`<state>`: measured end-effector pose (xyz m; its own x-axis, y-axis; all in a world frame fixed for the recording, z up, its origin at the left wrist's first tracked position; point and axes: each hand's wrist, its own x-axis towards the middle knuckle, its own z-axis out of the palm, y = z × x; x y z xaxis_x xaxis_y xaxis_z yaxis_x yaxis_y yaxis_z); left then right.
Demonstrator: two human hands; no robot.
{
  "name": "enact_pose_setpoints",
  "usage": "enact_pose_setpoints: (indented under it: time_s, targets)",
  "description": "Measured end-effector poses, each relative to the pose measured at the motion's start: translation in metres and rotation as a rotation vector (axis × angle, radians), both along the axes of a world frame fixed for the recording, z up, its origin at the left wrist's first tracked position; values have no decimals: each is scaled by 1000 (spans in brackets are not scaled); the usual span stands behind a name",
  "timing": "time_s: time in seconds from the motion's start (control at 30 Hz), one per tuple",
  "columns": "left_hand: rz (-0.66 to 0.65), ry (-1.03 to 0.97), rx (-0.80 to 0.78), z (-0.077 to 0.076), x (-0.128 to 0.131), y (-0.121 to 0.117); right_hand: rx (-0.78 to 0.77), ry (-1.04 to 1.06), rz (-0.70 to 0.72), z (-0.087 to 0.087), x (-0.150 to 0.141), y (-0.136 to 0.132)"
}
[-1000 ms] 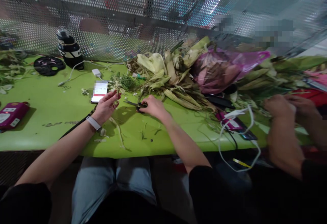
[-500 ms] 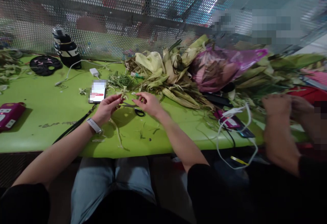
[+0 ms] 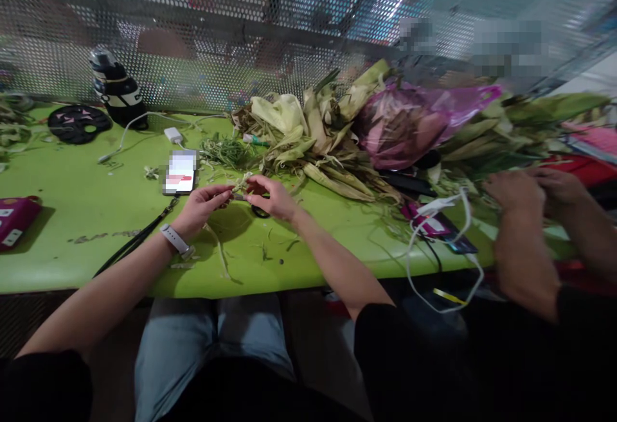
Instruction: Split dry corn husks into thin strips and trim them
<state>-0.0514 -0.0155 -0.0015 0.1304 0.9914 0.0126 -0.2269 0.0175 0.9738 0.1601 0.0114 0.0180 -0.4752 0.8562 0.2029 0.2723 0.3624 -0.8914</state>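
Inside front edge of table (image 3: pixel 120 211), L hand (image 3: pixel 198 210) & R hand (image 3: pixel 277 200) are pinching pale plant pc. (image 3: pixel 240 185); next move is prob. needing steadiness.

And here it is, just left of centre in the frame: a small husk piece (image 3: pixel 240 185), pale green and cream, ragged and bunched, with little ends poking upward. It's up between the fingertips, the left hand (image 3: pixel 202 209) pinching its left side, the right hand (image 3: pixel 274 198) at its right edge, grip or mere touch, hard to call! Fine detail is lost at this size. Just below, the scissors (image 3: pixel 261 211) lie flat on the green table (image 3: pixel 308 264), a dark handle loop showing under the right hand, grey blades pointing left, partly hidden beneath the fingers; how wide they're spread, can't be seen.
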Motion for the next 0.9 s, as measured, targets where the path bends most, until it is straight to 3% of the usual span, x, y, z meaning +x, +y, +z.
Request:
enact_pose_setpoints:
  time_s: [0.1,0.23,0.53,0.9]
  targets:
    - [-22,73,47,5,1,-2,-122,144,16,1,-3,-2]
    - [-106,111,63,10,3,-5,-185,120,-4,3,-7,-2]
    - [-90,67,-9,-1,5,-4,-109,347,-268,-3,-21,0]
    - [-174,59,-10,-1,1,-3,-117,324,-99,-2,-11,4]
